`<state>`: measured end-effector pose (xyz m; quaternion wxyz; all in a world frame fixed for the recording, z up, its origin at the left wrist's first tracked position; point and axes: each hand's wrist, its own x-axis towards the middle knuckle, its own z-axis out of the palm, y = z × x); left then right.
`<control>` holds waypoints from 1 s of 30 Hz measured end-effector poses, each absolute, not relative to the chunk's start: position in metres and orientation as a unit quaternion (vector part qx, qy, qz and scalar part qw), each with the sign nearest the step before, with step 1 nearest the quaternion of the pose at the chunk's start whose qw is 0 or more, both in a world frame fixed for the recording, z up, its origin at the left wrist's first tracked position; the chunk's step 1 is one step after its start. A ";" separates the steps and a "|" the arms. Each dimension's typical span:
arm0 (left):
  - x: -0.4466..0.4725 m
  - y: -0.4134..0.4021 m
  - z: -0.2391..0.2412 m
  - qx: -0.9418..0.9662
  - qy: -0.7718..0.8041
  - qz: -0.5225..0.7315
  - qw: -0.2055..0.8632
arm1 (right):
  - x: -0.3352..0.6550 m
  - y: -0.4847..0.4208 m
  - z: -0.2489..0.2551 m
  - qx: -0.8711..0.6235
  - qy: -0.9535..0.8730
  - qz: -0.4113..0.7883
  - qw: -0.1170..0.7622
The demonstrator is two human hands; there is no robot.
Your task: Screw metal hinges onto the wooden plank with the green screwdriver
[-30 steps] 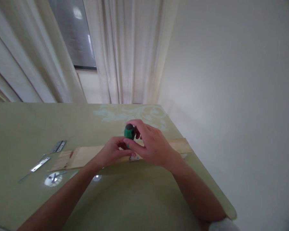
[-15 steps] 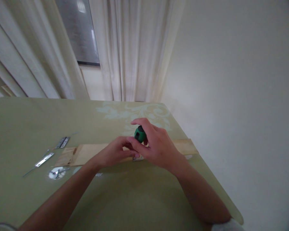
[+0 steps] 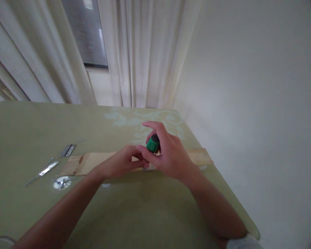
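Observation:
My right hand [image 3: 171, 155] is closed around the green and black handle of a screwdriver [image 3: 152, 143], with its index finger lifted off. The handle stands roughly upright; its shaft and tip are hidden by my fingers. Beneath my hands, a metal hinge [image 3: 149, 167] lies at the near edge of a long wooden board [image 3: 95, 163], only partly visible. My left hand [image 3: 124, 160] rests over the board beside the hinge, its thumb and fingers pinched close below the screwdriver handle. What sits in that pinch is hidden.
On the green table [image 3: 134, 214], another hinge [image 3: 68, 150] and a shiny metal plate [image 3: 48, 168] with a thin rod beside it lie to the left. Screws rest on a small clear bag [image 3: 62, 182]. A wall [image 3: 248, 103] runs along the right.
The screwdriver handle has turned and shifted slightly right within my right hand, and the right index finger has risen a little. My left hand stays in nearly the same place.

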<state>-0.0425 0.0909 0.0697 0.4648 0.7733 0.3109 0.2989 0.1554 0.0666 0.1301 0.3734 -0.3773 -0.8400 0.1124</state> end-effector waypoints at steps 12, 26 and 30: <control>-0.047 0.093 0.070 0.781 0.321 0.297 0.446 | 0.154 0.064 0.134 -0.378 -0.839 0.126 0.372; -0.045 0.091 0.072 0.783 0.303 0.301 0.452 | 0.154 0.062 0.135 -0.381 -0.835 0.126 0.376; -0.051 0.096 0.067 0.798 0.288 0.299 0.437 | 0.154 0.062 0.135 -0.383 -0.834 0.123 0.378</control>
